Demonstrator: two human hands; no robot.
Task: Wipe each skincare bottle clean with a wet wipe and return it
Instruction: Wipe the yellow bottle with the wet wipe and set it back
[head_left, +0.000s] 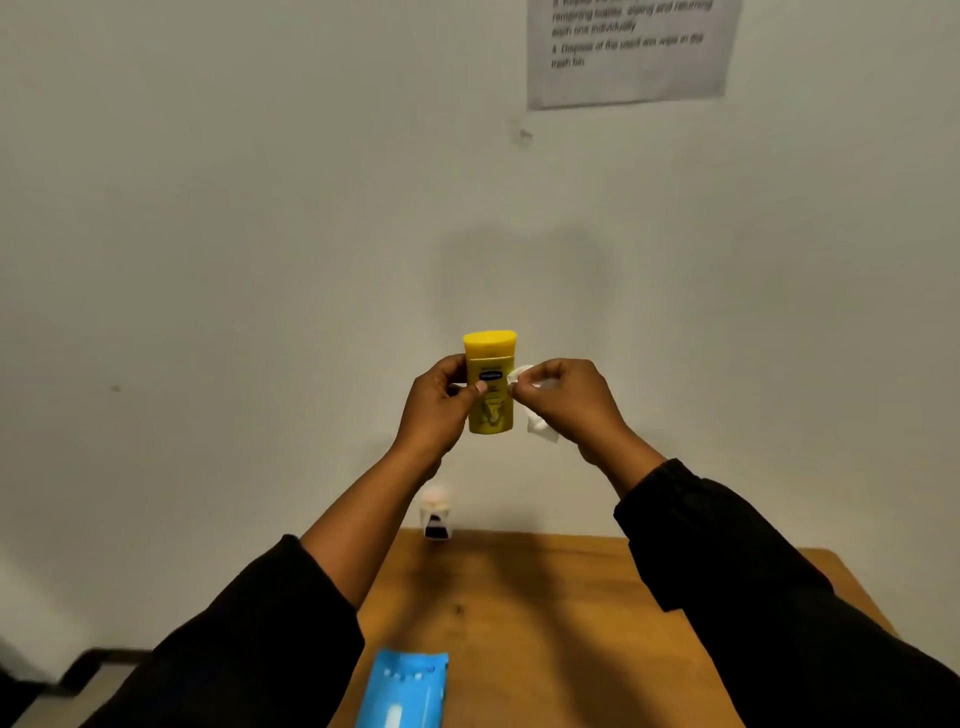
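Note:
A yellow skincare bottle with a dark label is held upright in the air in front of the wall, cap side up. My left hand grips it from the left, thumb across the label. My right hand holds a crumpled white wet wipe against the bottle's right side. A second small bottle, pale with a dark lower part, stands at the far edge of the wooden table, partly behind my left forearm.
A blue wet-wipe pack lies at the near edge of the table. A printed sheet of paper is stuck on the white wall at the upper right. The floor shows at the lower left.

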